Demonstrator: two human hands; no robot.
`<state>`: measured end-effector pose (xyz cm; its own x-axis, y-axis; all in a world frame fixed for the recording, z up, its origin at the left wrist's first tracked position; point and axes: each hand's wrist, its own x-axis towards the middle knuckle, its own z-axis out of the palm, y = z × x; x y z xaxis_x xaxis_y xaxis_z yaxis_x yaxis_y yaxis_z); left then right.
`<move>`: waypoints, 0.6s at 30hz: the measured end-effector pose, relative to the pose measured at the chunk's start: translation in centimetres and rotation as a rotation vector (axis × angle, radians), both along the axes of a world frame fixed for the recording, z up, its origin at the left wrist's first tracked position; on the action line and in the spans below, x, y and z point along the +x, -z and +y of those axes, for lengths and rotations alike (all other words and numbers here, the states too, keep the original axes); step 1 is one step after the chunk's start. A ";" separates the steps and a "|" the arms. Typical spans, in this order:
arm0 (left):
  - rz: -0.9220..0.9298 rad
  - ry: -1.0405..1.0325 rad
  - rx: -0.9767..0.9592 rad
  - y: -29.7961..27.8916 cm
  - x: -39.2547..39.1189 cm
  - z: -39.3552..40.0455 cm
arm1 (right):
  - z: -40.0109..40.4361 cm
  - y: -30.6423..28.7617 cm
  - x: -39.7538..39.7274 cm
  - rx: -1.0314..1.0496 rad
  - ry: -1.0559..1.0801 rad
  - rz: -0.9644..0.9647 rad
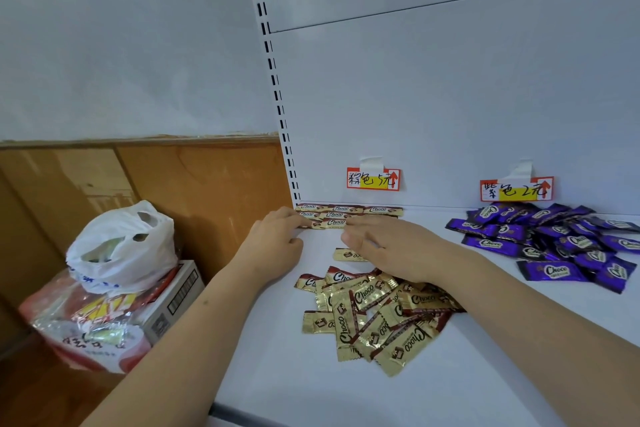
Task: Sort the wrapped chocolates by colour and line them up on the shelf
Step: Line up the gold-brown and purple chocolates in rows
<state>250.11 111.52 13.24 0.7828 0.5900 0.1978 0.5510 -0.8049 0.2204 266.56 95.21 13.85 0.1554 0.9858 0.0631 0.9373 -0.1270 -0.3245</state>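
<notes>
Both arms stretched forward over the white shelf (277,374). Left hand (277,243) palm down, fingers nearly straight, tips touching the left end of the lined-up gold chocolates (346,215) by the back wall — holding nothing. Right hand (391,246) flat and loose, fingers straight, reaching to the same rows, hanging over one single gold chocolate (346,255). Below the right wrist, a messy gold pile (374,315). Far right, a purple pile (561,243). On the wall — two price tags (373,178). Off the shelf, a white bag (121,250).
</notes>
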 end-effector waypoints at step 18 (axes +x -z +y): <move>-0.253 0.076 -0.175 -0.1 -0.1 -1.1 | -1.3 -0.9 2.2 0.137 0.093 -0.025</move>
